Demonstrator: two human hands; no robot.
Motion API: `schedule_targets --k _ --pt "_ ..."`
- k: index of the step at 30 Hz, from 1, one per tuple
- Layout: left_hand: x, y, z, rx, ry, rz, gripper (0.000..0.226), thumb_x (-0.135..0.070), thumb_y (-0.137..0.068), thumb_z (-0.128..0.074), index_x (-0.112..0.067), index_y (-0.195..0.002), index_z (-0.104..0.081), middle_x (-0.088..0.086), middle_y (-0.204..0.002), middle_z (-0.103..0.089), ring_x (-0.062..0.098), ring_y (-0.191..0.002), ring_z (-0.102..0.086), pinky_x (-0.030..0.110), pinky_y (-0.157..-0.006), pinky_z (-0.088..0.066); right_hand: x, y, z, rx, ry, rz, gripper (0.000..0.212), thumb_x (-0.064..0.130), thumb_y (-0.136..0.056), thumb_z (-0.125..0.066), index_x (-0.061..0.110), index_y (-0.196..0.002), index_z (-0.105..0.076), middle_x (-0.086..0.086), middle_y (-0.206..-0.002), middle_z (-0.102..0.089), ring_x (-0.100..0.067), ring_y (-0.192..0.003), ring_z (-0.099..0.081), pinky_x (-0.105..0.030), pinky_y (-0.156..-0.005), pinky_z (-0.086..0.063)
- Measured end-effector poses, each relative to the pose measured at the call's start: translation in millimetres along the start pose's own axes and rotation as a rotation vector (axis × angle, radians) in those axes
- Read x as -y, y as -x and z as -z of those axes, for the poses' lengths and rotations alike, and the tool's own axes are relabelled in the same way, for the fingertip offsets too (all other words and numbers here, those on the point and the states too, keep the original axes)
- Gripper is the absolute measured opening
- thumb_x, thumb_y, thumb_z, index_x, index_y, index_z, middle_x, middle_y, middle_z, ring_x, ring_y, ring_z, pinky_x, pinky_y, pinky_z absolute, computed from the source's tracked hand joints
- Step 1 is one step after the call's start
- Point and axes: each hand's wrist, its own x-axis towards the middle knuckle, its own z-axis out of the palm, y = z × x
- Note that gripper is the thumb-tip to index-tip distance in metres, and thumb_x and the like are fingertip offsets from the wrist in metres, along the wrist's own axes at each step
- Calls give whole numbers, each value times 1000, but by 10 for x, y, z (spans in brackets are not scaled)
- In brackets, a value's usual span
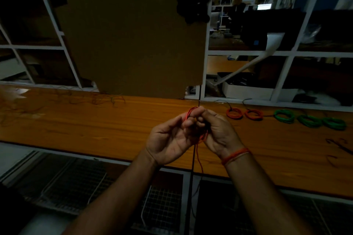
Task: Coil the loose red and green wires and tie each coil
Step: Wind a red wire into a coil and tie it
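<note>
Two hands – left hand (170, 139), right hand (217, 133) – grip red wire (191, 113).

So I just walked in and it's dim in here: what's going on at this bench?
A person is coiling red wire between both hands, left hand and right hand, with a loose end hanging below. On the wooden bench to the right lie two finished red coils and three green coils. Loose wires wait at far left.

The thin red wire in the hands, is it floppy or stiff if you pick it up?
Probably floppy: the thin red wire bends into small loops between the left hand and right hand, and its loose end dangles below the wooden table edge. It looks light, and might spring open if released untied.
</note>
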Motion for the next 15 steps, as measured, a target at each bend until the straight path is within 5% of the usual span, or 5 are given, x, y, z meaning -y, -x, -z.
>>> schedule_targets --k 5,10,12,15 --pt "8 -11 7 5 -100 -9 53 -15 -105 -36 -3 -156 -30 6 -116 -65 9 -107 -60 22 -98 -41 -23 -14 -16 26 -54 -46 25 19 -99 -60 13 -79 -74 -9 -80 -52 -19 -72 -51 -31 -65 -50" --pt "20 45 31 -23 -170 1 61 1 -98 -53 -3 -156 -32 8 -116 -66 12 -101 -66 23 -91 -53 -13 63 -150 15 -43 -52 17 17 -96 -61 8 -83 -66 -7 -72 -52 -16 -62 -53 -24 -50 -53" --pt "27 63 29 -57 -244 -25 62 -4 -96 -62 -4 -154 -38 8 -113 -63 10 -94 -64 22 -86 -55 -35 83 -160 4 -18 -35 20 17 -99 -59 6 -83 -65 -8 -68 -56 -15 -58 -58 -25 -47 -52" --pt "-27 92 17 -38 -267 -50 54 -25 -105 -51 1 -151 -39 4 -93 -59 11 -80 -56 25 -80 -48 -83 56 -129 -4 62 22 27 20 -100 -59 13 -78 -71 -11 -78 -52 -22 -72 -51 -31 -65 -45"
